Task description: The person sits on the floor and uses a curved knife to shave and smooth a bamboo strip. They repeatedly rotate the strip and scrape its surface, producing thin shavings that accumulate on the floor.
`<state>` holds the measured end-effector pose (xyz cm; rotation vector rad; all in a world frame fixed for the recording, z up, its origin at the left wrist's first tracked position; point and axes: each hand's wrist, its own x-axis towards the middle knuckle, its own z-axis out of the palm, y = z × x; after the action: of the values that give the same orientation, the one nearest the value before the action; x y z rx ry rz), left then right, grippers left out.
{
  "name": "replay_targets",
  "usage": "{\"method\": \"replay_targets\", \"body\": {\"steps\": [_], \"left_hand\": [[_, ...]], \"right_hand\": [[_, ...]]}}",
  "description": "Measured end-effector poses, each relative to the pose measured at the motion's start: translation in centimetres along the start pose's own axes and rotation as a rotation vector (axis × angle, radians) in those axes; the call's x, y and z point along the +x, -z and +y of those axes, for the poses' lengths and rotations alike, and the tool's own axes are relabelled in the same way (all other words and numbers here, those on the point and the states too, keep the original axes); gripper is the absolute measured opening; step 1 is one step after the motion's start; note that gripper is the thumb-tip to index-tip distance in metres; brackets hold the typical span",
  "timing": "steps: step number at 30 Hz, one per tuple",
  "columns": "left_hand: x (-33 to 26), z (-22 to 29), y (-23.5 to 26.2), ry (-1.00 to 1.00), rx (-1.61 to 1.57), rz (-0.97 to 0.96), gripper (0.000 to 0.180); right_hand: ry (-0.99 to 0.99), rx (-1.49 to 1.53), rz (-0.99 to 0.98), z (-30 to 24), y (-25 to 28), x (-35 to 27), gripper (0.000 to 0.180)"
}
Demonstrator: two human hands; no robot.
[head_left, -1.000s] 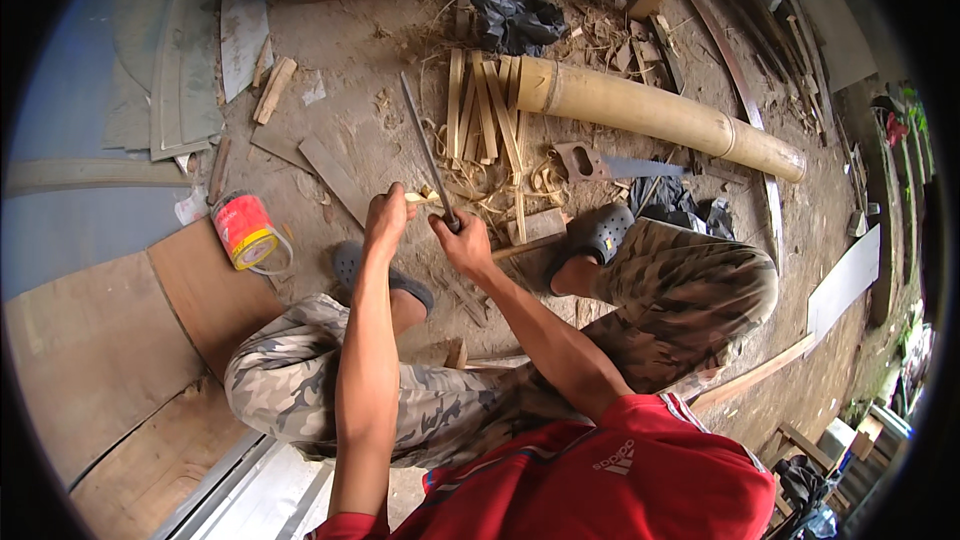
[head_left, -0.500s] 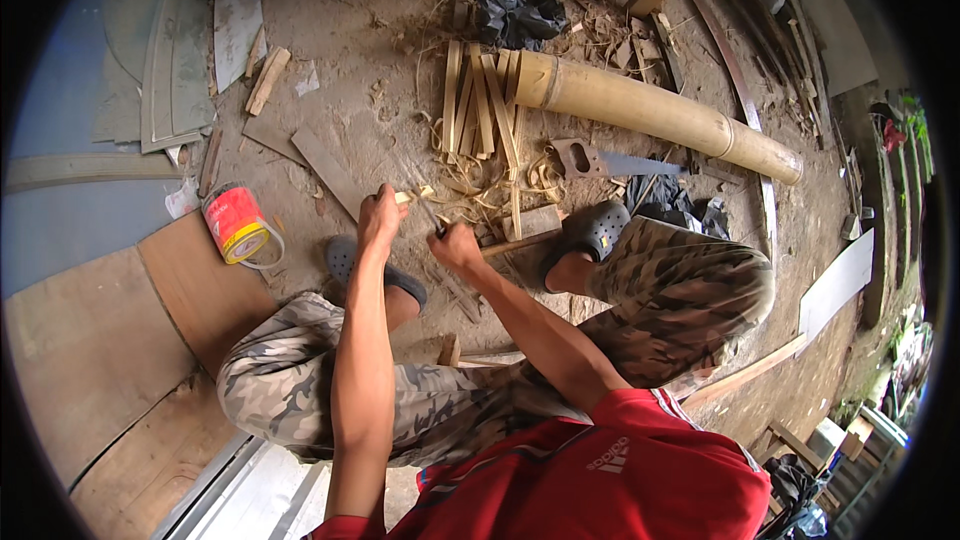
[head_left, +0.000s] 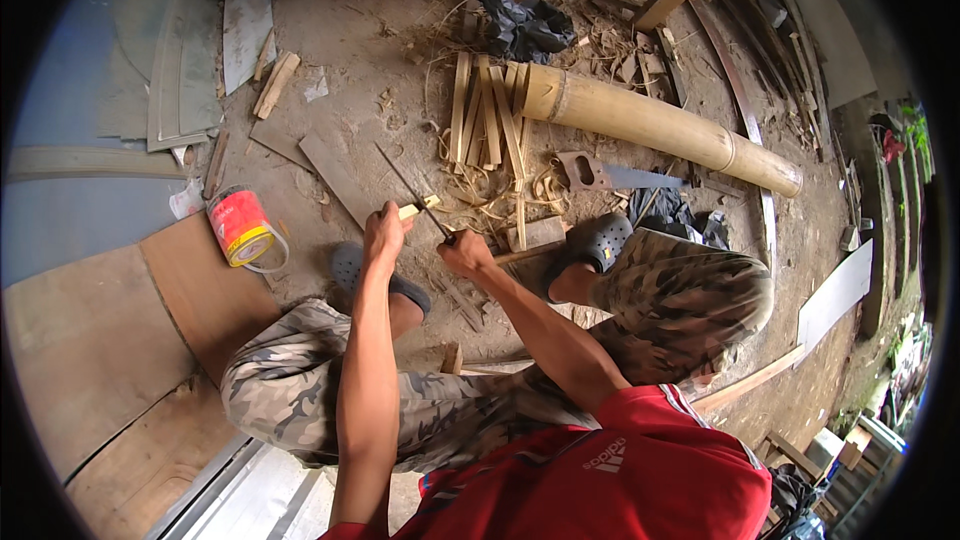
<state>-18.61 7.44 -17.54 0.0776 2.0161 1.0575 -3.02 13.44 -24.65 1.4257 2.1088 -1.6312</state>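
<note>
Between my bent legs, my left hand (head_left: 384,234) is closed on a short pale bamboo strip (head_left: 418,207), whose free end points right. My right hand (head_left: 466,254) grips the dark handle of a long, narrow knife (head_left: 408,182). Its blade slants up and to the left, passing across or just beside the strip; whether they touch I cannot tell. Beyond my hands lies a bundle of split bamboo strips (head_left: 487,115), with curled shavings (head_left: 480,190) scattered at its near end.
A thick bamboo pole (head_left: 650,125) lies at the far right, with a handsaw (head_left: 620,175) on its near side. Black plastic bags (head_left: 525,25) rest behind the strips. On the left stands a tilted red and yellow can (head_left: 243,228) near brown boards (head_left: 205,285).
The knife blade, blurred and hard to see earlier, now shows clearly, slanting up-left from my right hand. Both hands keep their grips, and the whole view has shifted slightly.
</note>
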Motion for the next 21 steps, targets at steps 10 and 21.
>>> {"method": "replay_targets", "body": {"steps": [10, 21], "left_hand": [[1.7, -4.3, -0.3, -0.237, 0.453, 0.056, 0.052], [1.7, -4.4, -0.1, -0.215, 0.406, 0.043, 0.055]], "right_hand": [[-0.265, -0.012, -0.224, -2.1, 0.8, 0.0, 0.042], [-0.272, 0.148, -0.368, -2.3, 1.4, -0.1, 0.043]]}}
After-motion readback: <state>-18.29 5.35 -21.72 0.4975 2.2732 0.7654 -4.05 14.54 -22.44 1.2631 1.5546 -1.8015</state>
